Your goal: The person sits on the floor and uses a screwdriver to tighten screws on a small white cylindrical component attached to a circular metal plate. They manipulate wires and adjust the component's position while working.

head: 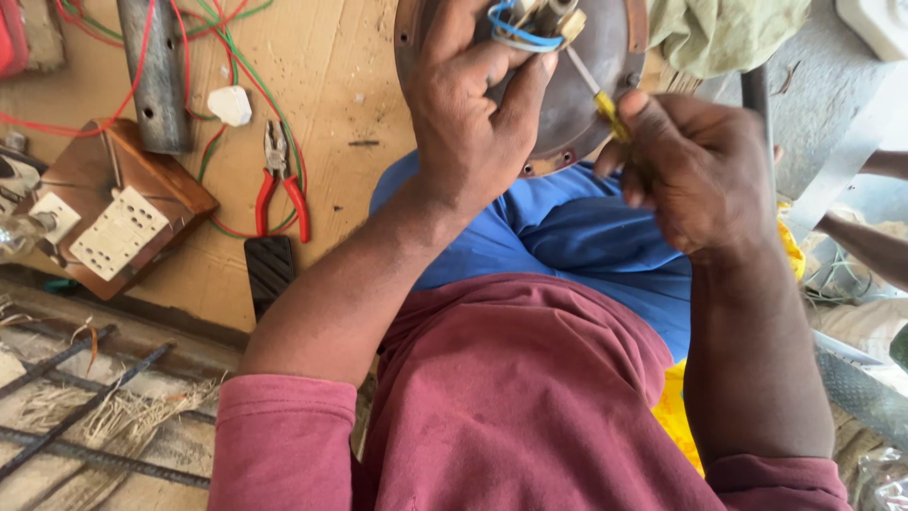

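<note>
My left hand (476,114) grips a round brown metal housing (577,104) resting on my lap, fingers curled over its top near a bundle of blue and white wires (515,28). My right hand (695,170) holds a thin screwdriver with a yellow handle (609,112); its metal shaft points up-left toward a brass terminal (560,19) by the wires. Blue cloth (577,237) covers my lap under the housing.
Red-handled pliers (281,185) lie on cardboard at left, beside a wooden switch board (118,213), a grey metal pipe (156,76), a white plug (230,104), red and green wires and a black block (270,270). Another person's arm (870,246) shows at far right.
</note>
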